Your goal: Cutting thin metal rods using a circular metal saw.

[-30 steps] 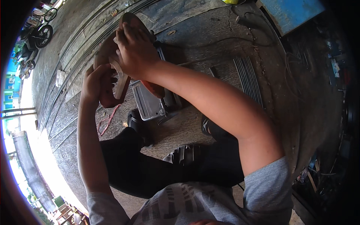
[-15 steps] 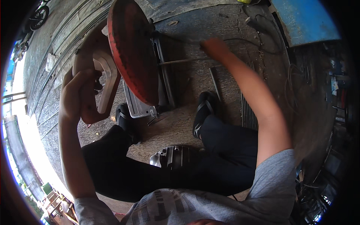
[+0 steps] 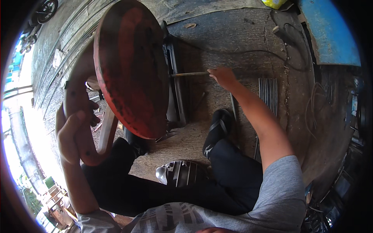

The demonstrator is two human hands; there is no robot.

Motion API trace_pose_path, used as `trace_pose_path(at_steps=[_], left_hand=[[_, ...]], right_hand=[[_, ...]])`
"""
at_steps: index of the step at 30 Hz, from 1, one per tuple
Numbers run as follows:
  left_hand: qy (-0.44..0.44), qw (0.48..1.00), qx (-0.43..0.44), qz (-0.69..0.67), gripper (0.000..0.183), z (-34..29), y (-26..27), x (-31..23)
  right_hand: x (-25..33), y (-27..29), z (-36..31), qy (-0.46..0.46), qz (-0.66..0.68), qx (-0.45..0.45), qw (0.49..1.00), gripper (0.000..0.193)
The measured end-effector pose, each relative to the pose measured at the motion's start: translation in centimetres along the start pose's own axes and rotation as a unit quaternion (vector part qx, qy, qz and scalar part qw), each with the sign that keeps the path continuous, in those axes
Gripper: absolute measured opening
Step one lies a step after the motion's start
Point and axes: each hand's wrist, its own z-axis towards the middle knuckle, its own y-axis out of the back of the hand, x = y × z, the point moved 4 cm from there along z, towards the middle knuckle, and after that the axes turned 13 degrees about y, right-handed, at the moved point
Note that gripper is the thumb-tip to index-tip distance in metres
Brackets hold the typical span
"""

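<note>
My left hand (image 3: pixel 72 136) is wrapped round the brown looped handle (image 3: pixel 91 155) of a cut-off saw. The saw's round red guard (image 3: pixel 132 70), worn and dark in patches, stands tilted up in front of me and hides the blade and most of the vise. To the right of it, part of the dark metal base (image 3: pixel 179 87) shows. My right hand (image 3: pixel 223 77) is closed on the outer end of a thin metal rod (image 3: pixel 192 73). The rod lies sideways, its other end reaching in behind the guard.
A bundle of cut rods (image 3: pixel 268 93) lies right of my right foot (image 3: pixel 217 130). Between my legs rests a finned silver metal part (image 3: pixel 176 173). A dark cable (image 3: pixel 241 51) crosses the ground beyond my hand. At the far right stands a blue panel (image 3: pixel 330 35); long bars lie at left.
The saw's handle and guard have come up toward me with my left hand. My right hand, blurred above the rod before, now grips the rod's end. The view has shifted slightly.
</note>
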Motion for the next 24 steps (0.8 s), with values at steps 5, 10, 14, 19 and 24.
trace_pose_path(at_steps=[5,10,14,19,24], left_hand=[[0.002,1.000,0.005,-0.012,0.056,0.0,0.2,0.0],[-0.011,0.998,0.059,-0.035,0.047,0.2,0.0,-0.5],[0.002,0.997,0.063,-0.054,0.038,0.5,0.3,0.2],[-0.044,0.994,0.082,-0.062,0.033,0.5,0.3,0.0],[0.096,0.954,0.166,-0.229,0.034,0.2,0.6,1.7]], right_hand=[[-0.2,0.9,-0.8,-0.002,0.098,-0.060,0.993,0.028],[0.1,6.4,-2.0,-0.071,0.074,-0.032,0.994,0.031],[1.9,12.1,-3.9,-0.152,0.134,0.009,0.979,0.032],[3.7,15.9,-7.2,-0.108,0.196,-0.036,0.974,0.033],[8.4,18.2,-7.7,-0.166,0.293,-0.025,0.941,0.037]])
